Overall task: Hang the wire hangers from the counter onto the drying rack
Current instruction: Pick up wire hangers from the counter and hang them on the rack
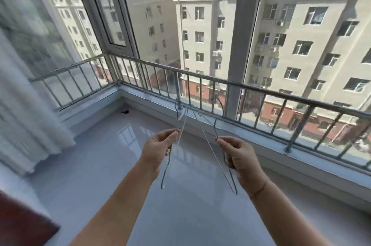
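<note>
Just short of the railing [200, 74], above the glossy worktop [112, 165], both hands hold hangers up off the surface. The left hand [158, 149] pinches the left wire hanger [163, 179] between thumb and fingertips, and the right hand [239, 153] pinches the right wire hanger [212, 150] likewise. Their hooks cross nearest the railing, so the spread hands are probably untangling them. No drying rack shows plainly.

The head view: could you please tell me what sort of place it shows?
Probably a glazed apartment balcony, several floors up: tall windows, a metal railing and apartment blocks outside. A white curtain hangs at left.
</note>
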The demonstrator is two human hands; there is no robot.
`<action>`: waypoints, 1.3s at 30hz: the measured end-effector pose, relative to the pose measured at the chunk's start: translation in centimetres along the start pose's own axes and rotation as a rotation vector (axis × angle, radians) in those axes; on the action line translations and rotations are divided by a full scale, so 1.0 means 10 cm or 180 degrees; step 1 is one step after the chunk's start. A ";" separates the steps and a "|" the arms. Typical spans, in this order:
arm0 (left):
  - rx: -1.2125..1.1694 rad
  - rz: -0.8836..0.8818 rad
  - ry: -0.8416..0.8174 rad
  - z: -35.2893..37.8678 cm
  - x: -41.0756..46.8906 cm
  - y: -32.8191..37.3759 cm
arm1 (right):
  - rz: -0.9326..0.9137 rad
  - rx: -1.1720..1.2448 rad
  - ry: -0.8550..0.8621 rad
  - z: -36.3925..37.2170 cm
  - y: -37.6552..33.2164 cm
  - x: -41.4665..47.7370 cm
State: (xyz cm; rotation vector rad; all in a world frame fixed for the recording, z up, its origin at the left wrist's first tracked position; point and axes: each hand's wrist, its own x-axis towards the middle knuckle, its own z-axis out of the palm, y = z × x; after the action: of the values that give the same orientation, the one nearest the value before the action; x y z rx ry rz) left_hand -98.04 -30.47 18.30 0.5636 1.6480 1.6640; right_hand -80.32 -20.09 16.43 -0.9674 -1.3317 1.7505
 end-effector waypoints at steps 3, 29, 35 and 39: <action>-0.0040 0.0059 0.0270 -0.45 0.21 0.11 | 0.0036 -0.0063 -0.0240 0.56 0.02 0.26; -0.0318 0.0798 0.1715 -3.00 3.25 1.69 | -0.0348 0.0037 -0.1821 4.48 -0.67 3.36; -0.0219 0.1003 0.1612 -3.82 3.98 2.15 | -0.0550 0.0118 -0.1819 5.53 -0.82 3.93; -0.0172 0.1095 0.1435 -4.41 4.52 2.53 | -0.0782 0.0215 -0.1779 6.27 -1.00 4.24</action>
State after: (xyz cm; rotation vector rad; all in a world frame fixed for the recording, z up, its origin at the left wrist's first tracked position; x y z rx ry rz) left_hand -164.54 -24.55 31.28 0.4888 1.8893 2.2056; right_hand -154.12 -7.82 31.91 -0.2566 -1.6348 1.9260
